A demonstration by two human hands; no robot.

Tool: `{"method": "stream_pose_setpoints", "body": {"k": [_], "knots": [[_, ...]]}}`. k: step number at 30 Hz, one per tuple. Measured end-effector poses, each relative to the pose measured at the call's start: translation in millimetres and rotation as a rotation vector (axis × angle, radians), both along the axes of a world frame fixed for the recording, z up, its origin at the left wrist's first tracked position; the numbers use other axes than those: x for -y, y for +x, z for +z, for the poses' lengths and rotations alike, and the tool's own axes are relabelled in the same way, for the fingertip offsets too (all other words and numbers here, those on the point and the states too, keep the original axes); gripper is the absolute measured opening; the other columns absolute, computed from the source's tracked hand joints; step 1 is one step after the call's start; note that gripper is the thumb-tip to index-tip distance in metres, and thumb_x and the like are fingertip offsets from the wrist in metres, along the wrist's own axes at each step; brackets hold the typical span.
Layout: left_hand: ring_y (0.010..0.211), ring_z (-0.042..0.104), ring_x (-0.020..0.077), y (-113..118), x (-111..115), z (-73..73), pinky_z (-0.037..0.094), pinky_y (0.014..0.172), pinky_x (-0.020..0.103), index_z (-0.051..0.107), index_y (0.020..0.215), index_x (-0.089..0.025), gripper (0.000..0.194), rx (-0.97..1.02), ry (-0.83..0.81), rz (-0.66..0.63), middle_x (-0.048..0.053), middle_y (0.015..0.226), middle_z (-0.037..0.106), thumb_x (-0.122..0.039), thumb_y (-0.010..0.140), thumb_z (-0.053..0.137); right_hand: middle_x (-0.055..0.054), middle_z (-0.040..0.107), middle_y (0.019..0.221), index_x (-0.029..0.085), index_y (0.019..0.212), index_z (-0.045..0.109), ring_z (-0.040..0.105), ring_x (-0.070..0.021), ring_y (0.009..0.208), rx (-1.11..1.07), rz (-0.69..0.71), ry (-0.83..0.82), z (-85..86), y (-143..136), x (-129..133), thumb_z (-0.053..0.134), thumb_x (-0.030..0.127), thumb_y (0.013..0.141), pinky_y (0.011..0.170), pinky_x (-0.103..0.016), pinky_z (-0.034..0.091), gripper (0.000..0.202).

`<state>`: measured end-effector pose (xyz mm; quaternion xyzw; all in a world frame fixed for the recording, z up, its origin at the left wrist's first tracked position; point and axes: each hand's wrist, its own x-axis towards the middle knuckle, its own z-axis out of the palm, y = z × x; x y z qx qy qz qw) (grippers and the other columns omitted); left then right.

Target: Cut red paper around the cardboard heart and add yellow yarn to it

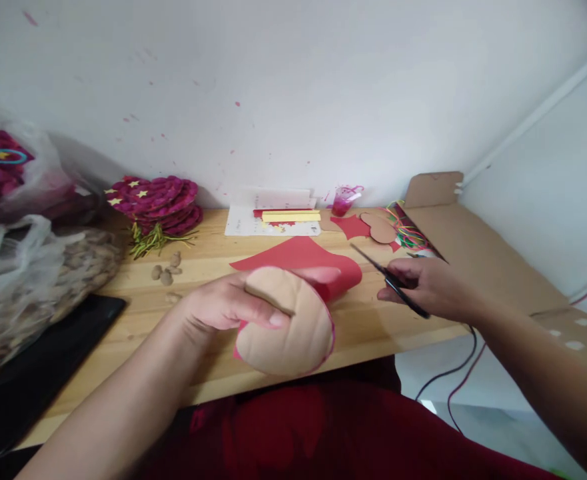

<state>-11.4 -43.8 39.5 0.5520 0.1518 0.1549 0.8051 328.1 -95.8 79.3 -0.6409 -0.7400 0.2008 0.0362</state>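
My left hand (pixel 238 303) is closed on a rounded tan cardboard cutout (pixel 298 330), thumb on top and fingers behind it. The cutout has a pinkish edge. A sheet of red paper (pixel 293 253) lies behind and partly under the cutout, curling up at its right end; the fingers beneath are mostly hidden. To the right, my right hand (pixel 418 283) grips dark-handled scissors (pixel 393 283), their blades pointing up and left, apart from the paper.
Magenta decorated pieces (pixel 158 203) with yellow stars are stacked at the back left. Peanuts (pixel 166 272) lie before them, near a plastic bag (pixel 73 267) of nuts. Yellow strips (pixel 290 217), a pink-stained cup (pixel 344 201) and red scraps (pixel 350 227) line the back. A cardboard box (pixel 493 253) stands right.
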Motion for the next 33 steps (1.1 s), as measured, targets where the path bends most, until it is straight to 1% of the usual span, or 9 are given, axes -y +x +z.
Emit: {"method": "stream_pose_setpoints", "body": {"k": [3, 7, 11, 16, 19, 22, 27, 30, 33], "knots": [[0.118, 0.065, 0.0273, -3.3, -3.0, -1.5, 0.051, 0.094, 0.029, 0.048, 0.152, -0.022, 0.082, -0.019, -0.027, 0.122, 0.007, 0.129, 0.072, -0.02, 0.075, 0.076, 0.002, 0.057, 0.066, 0.021, 0.076, 0.057, 0.051, -0.0159, 0.062, -0.025, -0.121, 0.042, -16.6, 11.7, 10.1, 0.062, 0.071, 0.082, 0.057, -0.027, 0.032, 0.051], [0.135, 0.053, 0.0308, -0.7, -6.5, -5.3, 0.048, 0.1, 0.029, 0.039, 0.157, -0.028, 0.09, -0.046, -0.026, 0.136, 0.005, 0.138, 0.067, -0.02, 0.075, 0.076, -0.002, 0.06, 0.063, 0.021, 0.075, 0.062, 0.054, -0.0183, 0.06, 0.139, -0.18, 0.049, -28.1, 14.3, 15.2, 0.057, 0.06, 0.087, 0.056, -0.029, 0.03, 0.041], [0.126, 0.061, 0.0287, 0.4, -8.2, -7.4, 0.051, 0.094, 0.028, 0.038, 0.157, -0.03, 0.09, -0.054, -0.069, 0.146, 0.002, 0.12, 0.076, -0.02, 0.076, 0.075, -0.007, 0.068, 0.072, 0.019, 0.08, 0.064, 0.059, -0.0215, 0.064, 0.251, -0.222, 0.051, -34.9, 6.7, 12.5, 0.055, 0.052, 0.088, 0.055, -0.03, 0.03, 0.035], [0.117, 0.068, 0.0275, -1.9, -8.4, -12.1, 0.055, 0.089, 0.027, 0.039, 0.157, -0.033, 0.092, -0.049, -0.095, 0.177, 0.002, 0.113, 0.079, -0.02, 0.074, 0.078, -0.012, 0.073, 0.09, 0.017, 0.092, 0.067, 0.064, -0.0242, 0.079, 0.183, -0.14, 0.114, -49.1, -5.2, 3.0, 0.057, 0.044, 0.091, 0.063, -0.031, 0.039, 0.029], [0.121, 0.066, 0.0318, -3.7, -6.6, -13.9, 0.057, 0.093, 0.034, 0.037, 0.158, -0.028, 0.093, -0.09, -0.116, 0.235, 0.007, 0.117, 0.077, -0.027, 0.075, 0.08, -0.014, 0.072, 0.106, 0.015, 0.102, 0.07, 0.065, -0.026, 0.099, 0.065, -0.048, 0.263, -55.7, -11.0, -3.4, 0.058, 0.023, 0.088, 0.087, -0.035, 0.046, 0.02], [0.124, 0.065, 0.033, -4.5, -3.9, -12.1, 0.057, 0.096, 0.035, 0.038, 0.158, -0.026, 0.094, -0.164, -0.144, 0.31, 0.008, 0.121, 0.076, -0.027, 0.075, 0.082, -0.011, 0.072, 0.112, 0.017, 0.107, 0.072, 0.063, -0.0249, 0.109, -0.192, 0.068, 0.264, -54.5, -17.7, -7.9, 0.058, 0.008, 0.078, 0.1, -0.036, 0.045, 0.033], [0.132, 0.058, 0.033, 0.2, 0.1, -5.6, 0.055, 0.1, 0.032, 0.044, 0.154, -0.031, 0.097, -0.169, -0.142, 0.398, 0.004, 0.133, 0.071, -0.026, 0.068, 0.087, -0.007, 0.074, 0.113, 0.018, 0.107, 0.073, 0.068, -0.0208, 0.1, -0.777, -0.166, 0.014, -54.9, -33.9, -14.5, 0.064, 0.027, 0.085, 0.087, -0.031, 0.052, 0.025], [0.13, 0.06, 0.035, 3.3, 1.5, -3.1, 0.056, 0.099, 0.035, 0.043, 0.155, -0.029, 0.1, -0.147, -0.15, 0.409, 0.006, 0.128, 0.073, -0.023, 0.065, 0.088, -0.005, 0.074, 0.091, 0.017, 0.09, 0.072, 0.065, -0.0177, 0.083, -0.842, -0.237, 0.03, -62.7, -47.1, -19.0, 0.068, 0.043, 0.087, 0.074, -0.029, 0.049, 0.027], [0.122, 0.065, 0.0367, 3.9, 2.0, -2.0, 0.059, 0.092, 0.038, 0.043, 0.155, -0.026, 0.098, -0.147, -0.173, 0.394, 0.008, 0.12, 0.076, -0.023, 0.067, 0.086, -0.001, 0.067, 0.077, 0.018, 0.081, 0.069, 0.057, -0.0135, 0.068, -0.826, -0.246, 0.027, -68.6, -62.5, -21.8, 0.07, 0.046, 0.085, 0.062, -0.026, 0.043, 0.028]]}}
